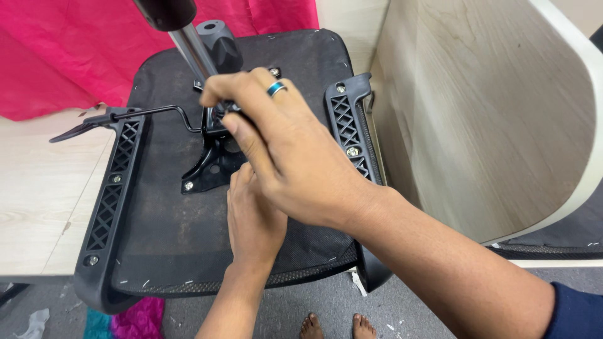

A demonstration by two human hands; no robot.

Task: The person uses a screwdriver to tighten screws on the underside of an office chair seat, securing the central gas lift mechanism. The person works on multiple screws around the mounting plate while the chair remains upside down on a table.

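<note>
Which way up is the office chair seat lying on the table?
Upside down: the seat shows its black underside, with the metal mechanism plate and the chrome gas cylinder pointing upward.

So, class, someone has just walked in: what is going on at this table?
A person works on an upturned office chair seat lying on a pale table. The right hand, wearing a blue ring, grips the black metal mechanism plate at the foot of the chrome gas cylinder. The left hand rests on the seat's underside, just below it.
</note>
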